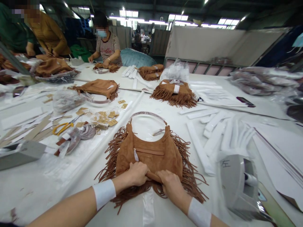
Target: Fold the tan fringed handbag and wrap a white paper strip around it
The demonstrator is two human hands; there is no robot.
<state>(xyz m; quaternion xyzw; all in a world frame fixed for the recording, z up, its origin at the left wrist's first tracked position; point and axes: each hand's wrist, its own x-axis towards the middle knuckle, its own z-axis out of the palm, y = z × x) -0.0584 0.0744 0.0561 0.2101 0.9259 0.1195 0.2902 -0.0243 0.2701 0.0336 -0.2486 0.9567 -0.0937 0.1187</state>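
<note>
At lower centre of the frame, the left hand (137, 174) and right hand (170, 186) pinch the bottom edge of the fringed suede bag (149, 153), fingers curled together, folding it upward on the white table (47, 189).

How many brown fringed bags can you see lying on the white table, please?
At least 5: one under both hands, one centre-back, one left of it, a stack further back, one by the striped-shirted person. Brown heaps far left may hide more.

A single head-worn view looks forward and down, close over the table (71, 176).
</note>
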